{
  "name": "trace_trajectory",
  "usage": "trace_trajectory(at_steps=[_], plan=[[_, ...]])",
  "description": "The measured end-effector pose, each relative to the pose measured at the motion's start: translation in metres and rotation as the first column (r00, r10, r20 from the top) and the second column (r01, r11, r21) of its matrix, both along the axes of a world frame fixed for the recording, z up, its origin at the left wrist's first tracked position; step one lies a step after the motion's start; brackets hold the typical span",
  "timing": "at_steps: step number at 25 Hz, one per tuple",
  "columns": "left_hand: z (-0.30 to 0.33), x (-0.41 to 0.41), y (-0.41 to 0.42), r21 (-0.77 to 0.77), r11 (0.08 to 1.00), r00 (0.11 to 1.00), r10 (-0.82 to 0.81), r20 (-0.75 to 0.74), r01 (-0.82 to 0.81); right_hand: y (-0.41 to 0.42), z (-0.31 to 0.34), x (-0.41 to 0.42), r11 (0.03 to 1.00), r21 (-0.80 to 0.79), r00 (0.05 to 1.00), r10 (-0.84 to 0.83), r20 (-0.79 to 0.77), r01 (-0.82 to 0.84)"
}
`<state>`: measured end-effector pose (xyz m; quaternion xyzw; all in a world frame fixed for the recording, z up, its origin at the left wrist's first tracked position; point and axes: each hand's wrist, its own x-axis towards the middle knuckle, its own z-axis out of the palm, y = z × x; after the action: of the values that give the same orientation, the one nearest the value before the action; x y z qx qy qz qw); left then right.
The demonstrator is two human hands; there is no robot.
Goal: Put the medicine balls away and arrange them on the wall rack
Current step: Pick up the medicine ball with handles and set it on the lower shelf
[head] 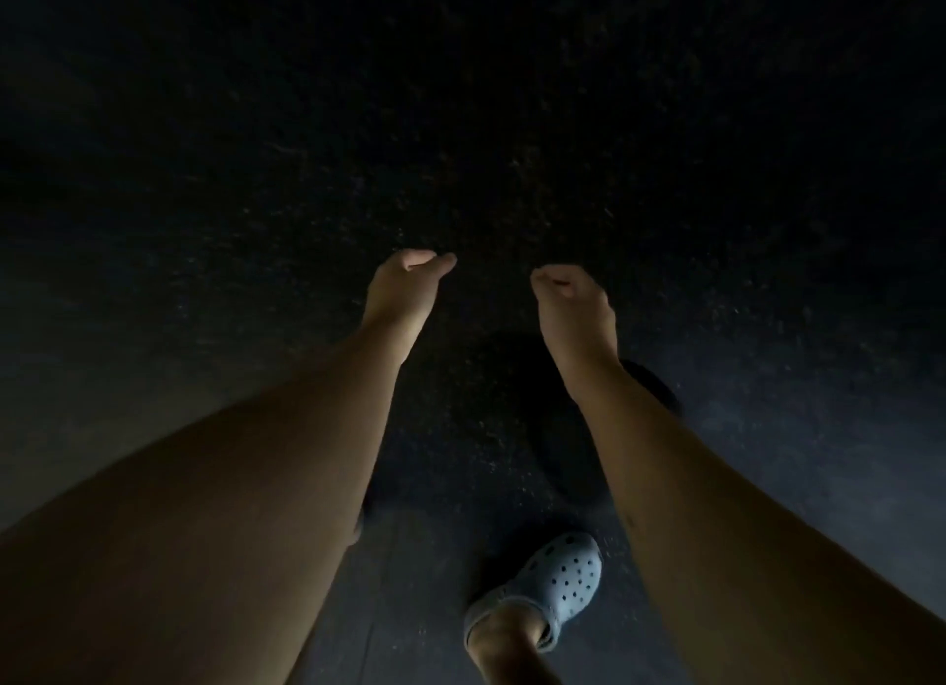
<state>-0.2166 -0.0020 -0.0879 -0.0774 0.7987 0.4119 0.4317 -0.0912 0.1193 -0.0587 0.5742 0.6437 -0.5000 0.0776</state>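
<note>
The scene is very dark. A black round shape [512, 408], which looks like a medicine ball, lies on the floor between my forearms; its right edge shows past my right wrist. My left hand [404, 285] and my right hand [571, 300] hang side by side above its far side, a short gap between them. The fingers of both hands are loosely curled, thumbs pointing inward, and nothing is visible in either hand. I cannot tell whether either hand touches the ball. No wall rack is in view.
Dark speckled rubber flooring [512, 147] fills the view. My foot in a light blue perforated clog [558, 582] stands at the bottom centre, just behind the round shape.
</note>
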Motion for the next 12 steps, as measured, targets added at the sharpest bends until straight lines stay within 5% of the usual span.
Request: trace_trajectory(at_steps=[6, 12], plan=[[0.074, -0.224, -0.171, 0.046, 0.926, 0.923, 0.377, -0.077, -0.375, -0.154, 0.07, -0.277, 0.956, 0.0, 0.951, 0.291, -0.101, -0.292], [0.131, -0.451, -0.393, 0.059, 0.754, 0.724, 0.648, -0.237, -0.654, -0.337, 0.106, -0.543, 0.856, -0.046, 0.841, 0.495, -0.22, -0.516]])
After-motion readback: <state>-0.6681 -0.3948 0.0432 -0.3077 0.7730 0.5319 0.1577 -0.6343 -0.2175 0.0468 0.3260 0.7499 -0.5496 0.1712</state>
